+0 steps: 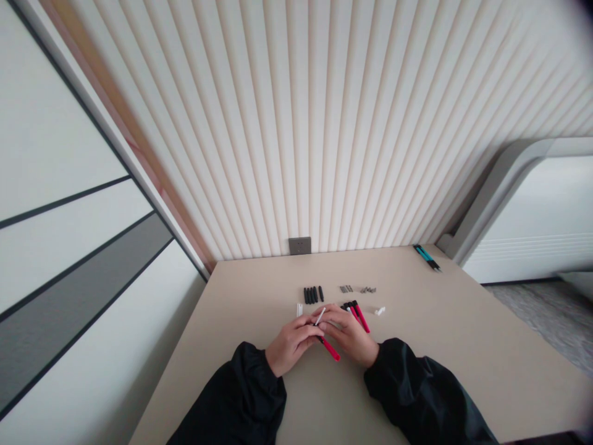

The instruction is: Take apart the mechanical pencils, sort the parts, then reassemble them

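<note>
— Left hand point(291, 342)?
— Closed on one slim red, black-ended tube point(330, 348), above the beige desk point(259, 278).
— Right hand point(346, 335)?
— Curled beside one thin white stick point(320, 316); grip was unclear, lettering too small to read.

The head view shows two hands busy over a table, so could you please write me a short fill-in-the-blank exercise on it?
1. Between the left hand and the right hand, near the red pen body, a thin ____ stick shows.
2. The row of black tubes lies to the ____ of the small metal parts.
3. The blue-and-black pens lie near the table's far ____ corner.
4. Both sleeves are coloured ____.

Missing words: white; left; right; black.
</note>
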Demonstrator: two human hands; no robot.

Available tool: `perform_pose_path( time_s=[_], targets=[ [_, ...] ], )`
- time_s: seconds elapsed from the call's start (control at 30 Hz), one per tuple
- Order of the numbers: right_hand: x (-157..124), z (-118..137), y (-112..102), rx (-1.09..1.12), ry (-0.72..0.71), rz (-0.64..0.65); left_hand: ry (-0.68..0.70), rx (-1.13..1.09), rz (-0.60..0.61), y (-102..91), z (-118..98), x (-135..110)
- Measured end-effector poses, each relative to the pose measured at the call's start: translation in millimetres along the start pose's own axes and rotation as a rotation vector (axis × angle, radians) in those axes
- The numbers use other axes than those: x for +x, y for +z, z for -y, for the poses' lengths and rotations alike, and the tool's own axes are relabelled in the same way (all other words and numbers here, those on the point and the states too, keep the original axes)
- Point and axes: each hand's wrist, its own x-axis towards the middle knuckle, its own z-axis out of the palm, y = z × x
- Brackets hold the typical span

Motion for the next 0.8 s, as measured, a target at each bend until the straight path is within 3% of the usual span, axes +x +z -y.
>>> perform_pose_path(
  time_s=[0.33, 0.47, 0.63, 0.8],
  targets=[
    [-1.0, -1.5, 5.6, 0.019, 0.102, -0.058, -0.005, -0.035, -0.012, -2.2, -8.1, 2.8],
    [2.0, -5.3, 3.6, 0.112, 0.145, -0.192, -0.002, 0.018, -0.061, -4.2, -10.2, 4.6],
    [5.4, -13.7, -11.0, 0.130, 0.201, -0.424, -0.101, 0.157, -0.178, -6.4, -0.7, 2.2],
    [2.2, -20.5, -15.3, 0.131, 0.206, -0.474, -0.199, 0.225, -0.297, -12.4, 9.4, 2.4]
  ],
)
